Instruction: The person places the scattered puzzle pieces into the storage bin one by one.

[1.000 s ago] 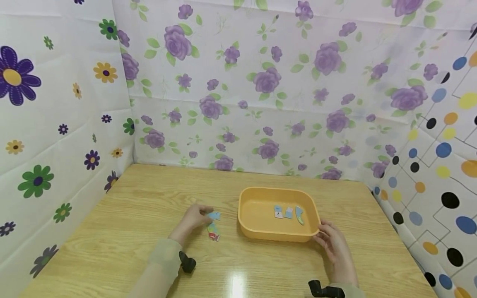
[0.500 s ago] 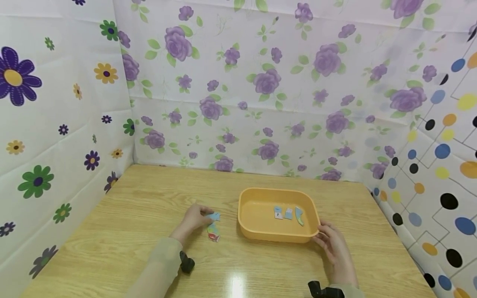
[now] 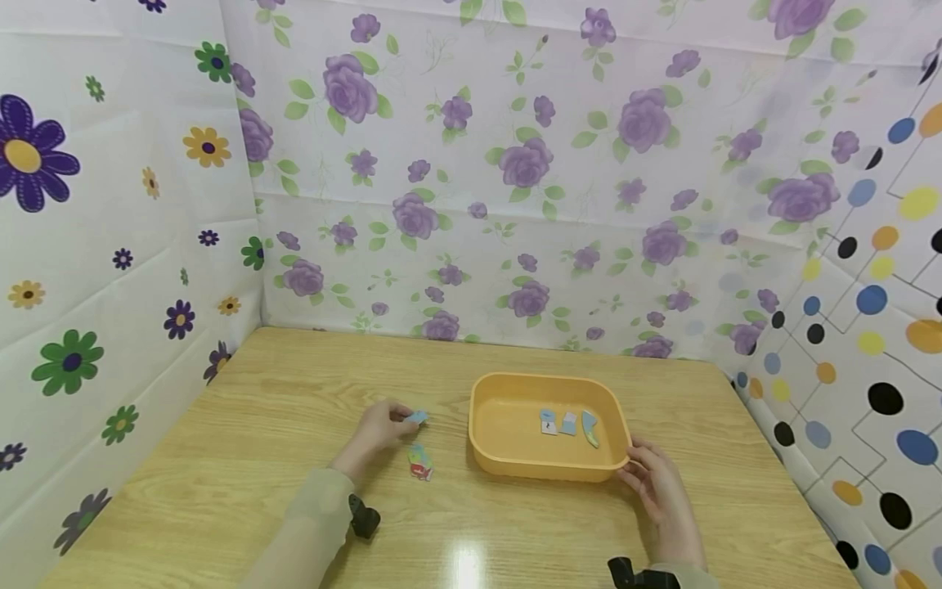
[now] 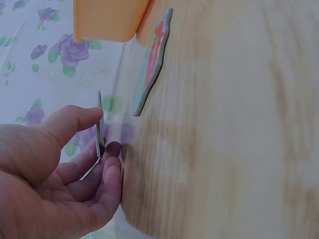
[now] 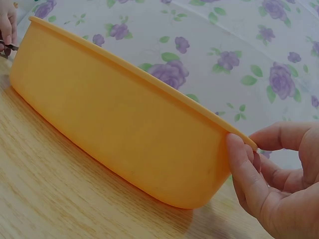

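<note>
My left hand [image 3: 379,429] pinches a small light-blue puzzle piece [image 3: 418,417] between thumb and fingers, just above the table. The left wrist view shows that piece [image 4: 100,124] edge-on, thin and flat. Close below the hand, a colourful puzzle piece [image 3: 420,463] in green, blue and red lies on the wood. An orange-yellow plastic bin [image 3: 545,471] stands to the right, with several small flat pieces [image 3: 569,423] on its floor. At the bin's near right corner, my right hand [image 3: 657,483] grips the rim; in the right wrist view its thumb and fingers [image 5: 241,169] touch the corner.
The wooden table [image 3: 309,368] runs back to a flowered cloth [image 3: 471,164]. Patterned cloths hang on the left [image 3: 125,245] and right [image 3: 868,327] sides. Dark wrist cameras [image 3: 363,517] sit on both sleeves.
My left hand has lifted the light-blue piece slightly up and left, away from the colourful piece, which stays on the table. The right hand and the bin have not moved.
</note>
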The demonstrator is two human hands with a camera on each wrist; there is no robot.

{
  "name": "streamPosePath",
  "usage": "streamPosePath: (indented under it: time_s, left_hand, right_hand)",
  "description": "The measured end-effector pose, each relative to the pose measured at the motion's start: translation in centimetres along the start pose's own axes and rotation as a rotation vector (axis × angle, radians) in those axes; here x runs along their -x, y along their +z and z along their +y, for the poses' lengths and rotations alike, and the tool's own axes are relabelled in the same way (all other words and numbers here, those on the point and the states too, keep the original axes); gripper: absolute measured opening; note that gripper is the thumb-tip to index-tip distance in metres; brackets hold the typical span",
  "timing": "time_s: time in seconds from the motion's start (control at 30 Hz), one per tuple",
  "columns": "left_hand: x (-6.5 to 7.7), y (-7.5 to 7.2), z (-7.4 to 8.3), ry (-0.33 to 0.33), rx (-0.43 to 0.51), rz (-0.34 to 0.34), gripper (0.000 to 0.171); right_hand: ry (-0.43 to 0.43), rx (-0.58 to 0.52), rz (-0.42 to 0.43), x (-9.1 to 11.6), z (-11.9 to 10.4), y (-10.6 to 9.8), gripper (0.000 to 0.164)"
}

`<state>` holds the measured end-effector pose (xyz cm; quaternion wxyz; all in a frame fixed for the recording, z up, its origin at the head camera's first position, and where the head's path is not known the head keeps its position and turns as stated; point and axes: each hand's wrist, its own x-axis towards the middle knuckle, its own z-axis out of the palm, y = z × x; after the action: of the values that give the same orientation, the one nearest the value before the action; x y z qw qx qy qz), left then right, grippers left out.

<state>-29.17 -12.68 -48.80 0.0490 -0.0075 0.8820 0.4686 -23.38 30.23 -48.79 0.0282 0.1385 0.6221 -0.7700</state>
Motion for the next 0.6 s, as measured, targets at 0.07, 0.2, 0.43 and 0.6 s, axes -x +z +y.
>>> streamPosePath:
  time_s: [0.07,0.2,0.43,0.6]
  left_hand:
    - [-0.1,-0.1,-0.1,-0.003,0.023,0.002,0.030]
    - [-0.3,-0.4,-0.4,-0.009,0.102,-0.004,0.033]
    - [-0.8,-0.7,-1.0,-0.038,0.284,-0.014,0.044]
    - [-1.0,-0.7,-1.2,-0.004,0.310,-0.026,0.046]
  right_hand:
    - [0.005,-0.007,0.004,0.0,0.0,0.0,0.029]
    - [0.008,-0.007,0.004,-0.1,0.0,0.0,0.028]
    - [0.004,0.004,-0.002,-0.2,0.2,-0.1,0.034]
    - [0.000,0.007,-0.005,-0.2,0.2,-0.2,0.033]
